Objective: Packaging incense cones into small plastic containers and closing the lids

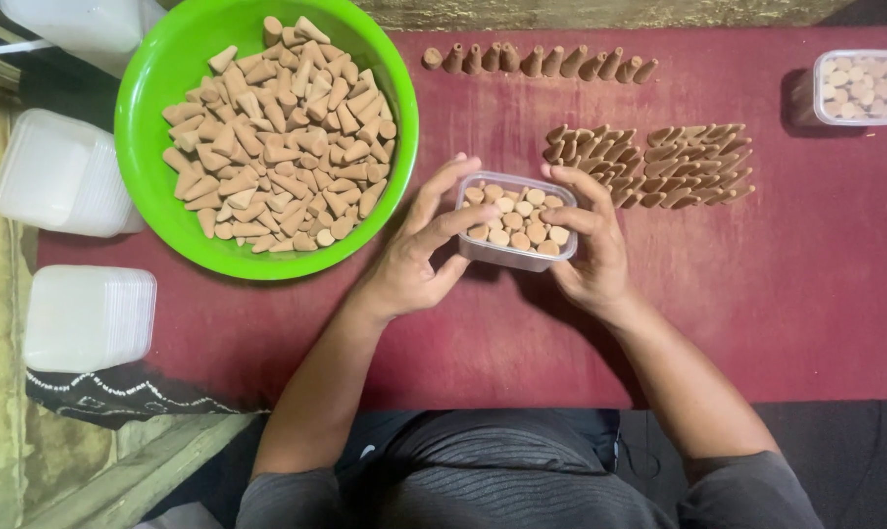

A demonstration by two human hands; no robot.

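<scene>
On the dark red cloth-covered tabletop [757, 313], between a bright green plastic bowl [159, 69] of tan cones and laid-out rows of cones [649, 165], the left hand [414, 257] and right hand [591, 245] each keep a closed grip on a small clear plastic box [517, 223] of cones.

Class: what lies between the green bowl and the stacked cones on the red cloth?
In the head view: the clear box of cones, held by left hand and right hand.
</scene>
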